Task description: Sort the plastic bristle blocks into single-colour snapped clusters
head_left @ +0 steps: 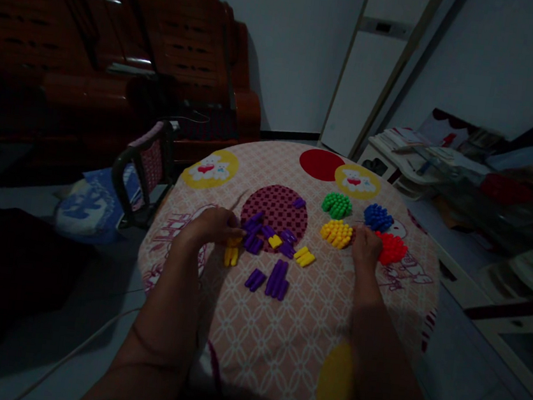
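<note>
My left hand (pixel 215 225) is at the left of the scattered pieces, fingers closed over a yellow plastic piece (pixel 233 242). Another yellow piece (pixel 230 257) lies just below it. Beside the fingertips is a loose group of purple pieces (pixel 252 243), with a few yellow ones among them. Nearer to me lie a purple block (pixel 277 281) and a smaller purple piece (pixel 255 280). My right hand (pixel 366 243) is curled between a yellow bumpy cluster (pixel 336 234) and a red cluster (pixel 391 248); anything within its fingers is hidden.
Green (pixel 337 205) and blue (pixel 378 218) clusters sit farther back on the round table, which has a patterned cloth (pixel 250 346). A folding chair (pixel 140 173) stands at the left, wooden seats (pixel 183 43) behind. To the right is a cluttered low cabinet (pixel 395 166).
</note>
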A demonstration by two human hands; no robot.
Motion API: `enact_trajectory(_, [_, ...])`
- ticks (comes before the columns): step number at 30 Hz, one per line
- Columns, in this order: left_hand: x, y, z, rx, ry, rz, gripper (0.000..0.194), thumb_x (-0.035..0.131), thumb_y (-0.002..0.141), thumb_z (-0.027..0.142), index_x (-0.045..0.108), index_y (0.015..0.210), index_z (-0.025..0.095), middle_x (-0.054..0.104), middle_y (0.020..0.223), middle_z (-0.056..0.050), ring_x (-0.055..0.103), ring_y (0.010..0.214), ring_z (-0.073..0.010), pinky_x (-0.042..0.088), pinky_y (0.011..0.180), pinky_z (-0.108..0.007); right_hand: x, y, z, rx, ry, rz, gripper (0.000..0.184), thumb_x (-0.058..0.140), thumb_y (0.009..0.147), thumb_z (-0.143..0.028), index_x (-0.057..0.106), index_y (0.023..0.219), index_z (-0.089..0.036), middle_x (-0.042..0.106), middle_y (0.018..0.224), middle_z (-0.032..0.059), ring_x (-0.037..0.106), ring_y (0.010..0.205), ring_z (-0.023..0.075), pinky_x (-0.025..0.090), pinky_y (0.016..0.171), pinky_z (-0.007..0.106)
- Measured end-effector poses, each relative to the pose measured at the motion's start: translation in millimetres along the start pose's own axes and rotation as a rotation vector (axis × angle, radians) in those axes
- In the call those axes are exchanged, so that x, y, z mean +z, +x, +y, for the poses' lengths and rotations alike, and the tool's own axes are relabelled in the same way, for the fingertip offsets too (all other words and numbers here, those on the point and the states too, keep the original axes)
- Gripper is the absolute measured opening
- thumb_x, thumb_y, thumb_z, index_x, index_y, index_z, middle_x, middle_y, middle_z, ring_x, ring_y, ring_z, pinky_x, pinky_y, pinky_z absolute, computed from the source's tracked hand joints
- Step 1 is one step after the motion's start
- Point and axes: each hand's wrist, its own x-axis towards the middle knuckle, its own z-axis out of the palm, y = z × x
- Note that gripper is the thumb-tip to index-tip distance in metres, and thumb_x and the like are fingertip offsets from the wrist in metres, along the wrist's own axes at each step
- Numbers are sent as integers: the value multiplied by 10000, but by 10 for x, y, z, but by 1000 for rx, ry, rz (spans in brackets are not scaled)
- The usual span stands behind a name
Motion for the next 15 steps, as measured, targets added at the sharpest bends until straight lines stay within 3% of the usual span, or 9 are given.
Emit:
enact_trajectory(6, [12, -15, 62, 30, -105, -55, 182, 635, 757, 355, 704, 823, 200, 761, 744, -13, 705, 655, -168, 467, 583, -206, -29, -21, -71, -21, -15, 8, 450, 369, 913, -432, 707, 779, -167, 670, 728, 83, 562, 705, 209, 399, 672, 311])
enact_trajectory(12, [53, 1, 59, 6, -94, -50, 165, 651, 724, 355, 670, 762, 196, 729, 683, -18, 696, 637, -178, 459, 566, -218, -63, -46, -123, -32, -23, 11, 408, 385, 904, -416, 673, 733, -183, 650, 718, 70, 529, 718, 199, 374, 671, 303])
enact_trajectory(15, [-3, -19, 3, 45, -143, 19, 146, 655, 702, 316, 692, 780, 199, 727, 706, -11, 678, 640, -170, 457, 566, -220, -66, -48, -137, -29, -3, 5, 396, 387, 901, -420, 637, 698, -190, 622, 690, 53, 510, 699, 189, 355, 656, 298])
